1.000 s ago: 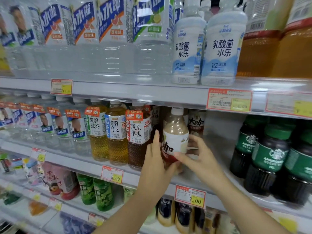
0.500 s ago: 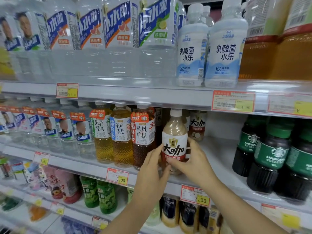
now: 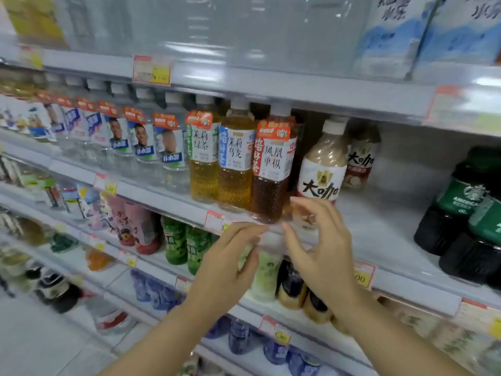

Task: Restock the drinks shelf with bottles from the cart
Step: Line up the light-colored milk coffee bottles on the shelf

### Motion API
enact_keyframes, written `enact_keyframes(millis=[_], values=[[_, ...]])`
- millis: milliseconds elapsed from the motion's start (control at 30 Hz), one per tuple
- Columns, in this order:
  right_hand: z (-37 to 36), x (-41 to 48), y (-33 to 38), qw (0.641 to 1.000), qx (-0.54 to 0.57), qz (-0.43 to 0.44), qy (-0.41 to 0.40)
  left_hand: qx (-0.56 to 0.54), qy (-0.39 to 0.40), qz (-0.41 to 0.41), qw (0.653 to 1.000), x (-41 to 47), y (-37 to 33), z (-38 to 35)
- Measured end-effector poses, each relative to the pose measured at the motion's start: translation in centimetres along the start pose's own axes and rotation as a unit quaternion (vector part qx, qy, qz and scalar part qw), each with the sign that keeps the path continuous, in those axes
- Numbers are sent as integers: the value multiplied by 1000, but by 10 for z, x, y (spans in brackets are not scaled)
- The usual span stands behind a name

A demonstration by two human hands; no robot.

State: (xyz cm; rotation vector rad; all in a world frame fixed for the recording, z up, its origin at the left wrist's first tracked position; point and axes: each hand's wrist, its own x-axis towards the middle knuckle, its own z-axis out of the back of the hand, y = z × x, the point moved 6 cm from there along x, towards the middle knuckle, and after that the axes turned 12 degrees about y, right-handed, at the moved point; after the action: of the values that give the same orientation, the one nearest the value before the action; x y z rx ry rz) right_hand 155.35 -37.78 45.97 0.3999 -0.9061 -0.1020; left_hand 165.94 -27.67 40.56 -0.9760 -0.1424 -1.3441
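Since we let go: the milk coffee bottle [image 3: 322,172] stands by itself on the shelf [image 3: 379,226]. Half a second ago both our hands were wrapped round it.
Where the bottle is: just right of the middle of the frame. It stands upright with its label facing us. It is just beside the dark tea bottle [image 3: 271,180] and in front of a twin bottle [image 3: 362,158].
What this means: we think this bottle is done. The shelf shows a bare patch to its right, so more bottles could go there. The cart is not in the frame, so we cannot tell how many are left.
Left hand [image 3: 230,264]: it has come down to the lower middle of the frame, below the shelf edge. Its grip is loose, with the fingers almost straight, and it holds nothing.
Right hand [image 3: 325,251]: it hangs in front of the foot of the bottle. Its grip is wide, with the fingers softly bent and the thumb well apart from them. It holds nothing. The picture is blurry, so we cannot tell if a fingertip brushes the bottle.
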Motion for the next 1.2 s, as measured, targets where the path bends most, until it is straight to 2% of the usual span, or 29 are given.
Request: enact_keyframes(millis=[67, 133, 200, 333, 400, 533, 633, 767, 833, 900, 967, 1067, 1133, 1200], values=[[-50, -11, 18, 995, 34, 31, 83, 19, -42, 51, 998, -49, 32, 17], [-110, -31, 29, 981, 64, 29, 183, 33, -64, 154, 985, -110, 73, 27], [-174, -57, 34, 955, 79, 10, 286, 32, -77, 270, 959, -180, 111, 31], [-296, -124, 32, 874, 93, -53, 474, -16, -80, 492, 867, -316, 165, 18], [-349, -160, 30, 827, 86, -54, 553, -28, -76, 571, 817, -373, 180, 8], [-440, -234, 14, 718, 53, -91, 688, -23, -58, 659, 750, -452, 211, -15], [-493, -277, -9, 678, -16, -72, 732, -19, -58, 689, 722, -491, 249, -31], [-537, -315, -42, 672, -86, -59, 733, 17, -39, 698, 715, -518, 314, -47], [-545, -330, -52, 687, -105, -34, 719, 44, -9, 704, 709, -529, 350, -53], [-545, -339, -60, 710, -105, -6, 696, 87, 52, 725, 681, -544, 384, -61], [-544, -345, -66, 728, -98, 12, 679, 119, 121, 757, 631, -556, 408, -68], [-545, -349, -71, 732, -90, 11, 675, 154, 178, 780, 580, -566, 425, -75], [-545, -352, -72, 727, -81, 1, 682, 172, 192, 774, 578, -563, 427, -72], [-544, -350, -70, 725, -65, -16, 685, 153, 182, 760, 605, -557, 420, -69]])
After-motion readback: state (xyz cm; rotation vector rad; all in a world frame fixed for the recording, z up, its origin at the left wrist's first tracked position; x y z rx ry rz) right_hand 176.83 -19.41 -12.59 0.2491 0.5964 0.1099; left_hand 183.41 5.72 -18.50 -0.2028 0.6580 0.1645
